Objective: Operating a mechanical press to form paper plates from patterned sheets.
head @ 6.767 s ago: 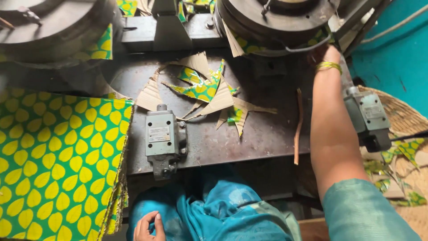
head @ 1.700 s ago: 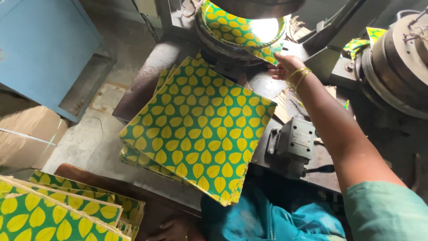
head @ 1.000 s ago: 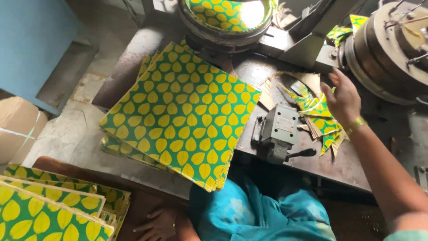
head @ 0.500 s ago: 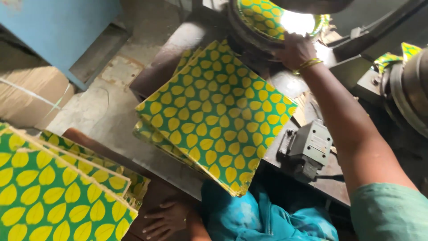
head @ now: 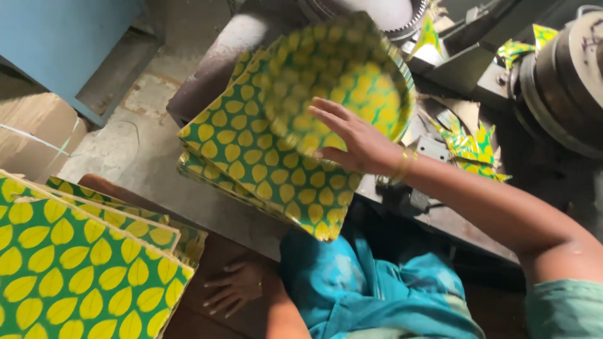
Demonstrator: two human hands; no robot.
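- While it hangs in the air, the round pressed plate (head: 339, 81), green with yellow leaf shapes, is blurred and tilted, its hollow side turned toward the camera.
- Against its lower rim lies the right hand (head: 355, 141), fingers spread wide and flat on the plate; whether the thumb grips behind the rim cannot be told.
- Gold bangles (head: 402, 168) circle the wrist just behind that hand.
- Below and to the left of the right hand lies a stack of square sheets (head: 251, 157) in the same leaf print, resting on the dark metal bench (head: 207, 81), one corner jutting past the bench edge toward the person.
- Above the right hand, partly behind the plate, sits the round press die (head: 377, 12).
- To the right of the hand, trimmed scraps (head: 468, 144) of the printed paper lie on the bench, beside a second heavy round machine part (head: 559, 88).
- Well below the right hand, the left hand (head: 235, 289) rests palm down with fingers loosely spread on a brown surface, holding nothing, next to the blue-green clothing (head: 370, 295).
- Just left of the left hand, another pile of leaf-print sheets (head: 81, 263) fills the near corner.
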